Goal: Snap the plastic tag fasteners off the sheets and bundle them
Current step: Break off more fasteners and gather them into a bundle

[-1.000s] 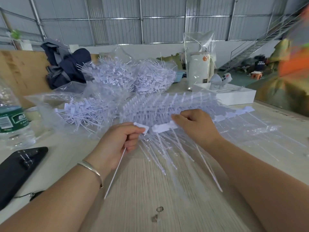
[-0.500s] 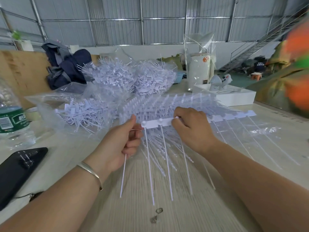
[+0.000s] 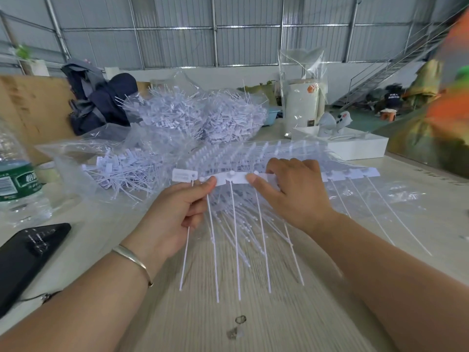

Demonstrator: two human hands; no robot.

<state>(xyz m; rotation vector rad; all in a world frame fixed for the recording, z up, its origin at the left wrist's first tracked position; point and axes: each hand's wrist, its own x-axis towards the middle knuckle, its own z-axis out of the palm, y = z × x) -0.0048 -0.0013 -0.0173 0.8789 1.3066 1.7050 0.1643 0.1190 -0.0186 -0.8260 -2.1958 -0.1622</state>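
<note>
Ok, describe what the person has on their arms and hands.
Both forearms are bare, with no sleeves or gloves in view. The left hand side carries a thin plain silver-coloured bangle at the wrist. The right hand and its wrist show no ring, watch or band.

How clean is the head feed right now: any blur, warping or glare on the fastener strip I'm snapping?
Head view: the strip and both hands, left and right, are sharp under even daylight, with no glare; the right edge smears into orange and green blur; wide-angle warping tilts the wall panels and bends the table edges; the clear bags show mild sheen.
</note>
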